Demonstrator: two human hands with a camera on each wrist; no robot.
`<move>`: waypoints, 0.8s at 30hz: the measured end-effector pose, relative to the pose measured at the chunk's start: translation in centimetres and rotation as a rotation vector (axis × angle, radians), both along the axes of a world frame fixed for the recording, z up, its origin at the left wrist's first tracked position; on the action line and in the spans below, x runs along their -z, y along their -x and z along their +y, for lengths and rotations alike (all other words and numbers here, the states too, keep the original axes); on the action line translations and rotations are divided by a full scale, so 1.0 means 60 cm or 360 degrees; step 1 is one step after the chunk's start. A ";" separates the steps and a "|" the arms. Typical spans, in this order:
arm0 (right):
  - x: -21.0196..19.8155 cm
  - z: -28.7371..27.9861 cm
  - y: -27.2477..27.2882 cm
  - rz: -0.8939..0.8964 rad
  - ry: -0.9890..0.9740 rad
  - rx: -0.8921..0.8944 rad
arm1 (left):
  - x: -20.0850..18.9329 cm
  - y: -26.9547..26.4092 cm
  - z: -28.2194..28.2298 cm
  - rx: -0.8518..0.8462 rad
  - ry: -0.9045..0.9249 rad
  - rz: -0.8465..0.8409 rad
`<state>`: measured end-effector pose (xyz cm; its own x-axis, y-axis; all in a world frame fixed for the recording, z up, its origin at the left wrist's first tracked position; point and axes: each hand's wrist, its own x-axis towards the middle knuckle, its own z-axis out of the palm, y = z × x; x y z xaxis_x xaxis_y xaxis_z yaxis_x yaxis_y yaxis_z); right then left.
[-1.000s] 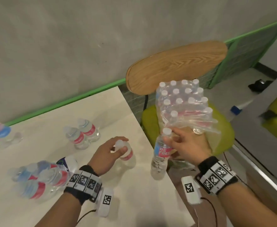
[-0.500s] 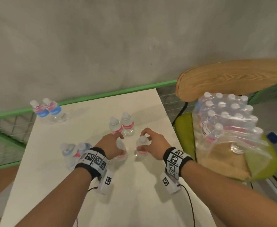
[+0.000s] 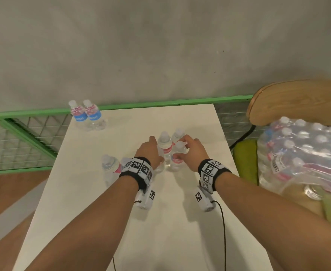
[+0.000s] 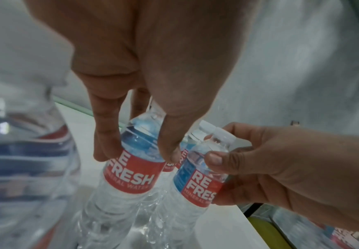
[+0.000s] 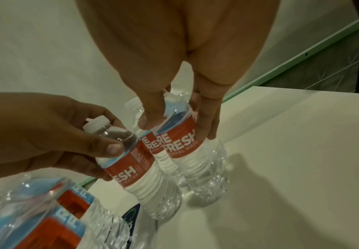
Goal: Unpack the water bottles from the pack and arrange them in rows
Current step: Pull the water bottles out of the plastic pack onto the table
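Observation:
Both hands work on the white table [image 3: 180, 222] beside two upright bottles [image 3: 165, 142]. My left hand [image 3: 151, 151] pinches a red-labelled water bottle [image 4: 131, 170] at its shoulder between thumb and fingers. In the head view that bottle is mostly hidden behind the hand. Close on the right, my right hand [image 3: 182, 151] grips another bottle [image 5: 187, 146] the same way from above. Both held bottles stand upright, and their bases look to be on the table. The plastic-wrapped pack [image 3: 301, 153], with several bottles in it, lies on the green chair seat [image 3: 245, 155] to the right.
Two blue-labelled bottles [image 3: 86, 116] stand at the table's far left corner. More bottles [image 3: 110, 169] stand just left of my left wrist. A wooden chair back [image 3: 297, 100] rises at the right. A green rail [image 3: 160, 103] with wire mesh runs behind the table.
My right hand brought its bottle from the pack onto the table. Both hands then moved their bottles farther back, up against the two standing bottles. The head view has swung left.

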<state>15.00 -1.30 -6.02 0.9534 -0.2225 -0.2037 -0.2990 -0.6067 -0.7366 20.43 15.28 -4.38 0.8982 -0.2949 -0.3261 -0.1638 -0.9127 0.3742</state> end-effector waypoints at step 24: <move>-0.028 -0.032 0.035 -0.0077 0.0079 0.0003 | -0.048 0.007 0.028 -0.0007 0.0082 -0.0079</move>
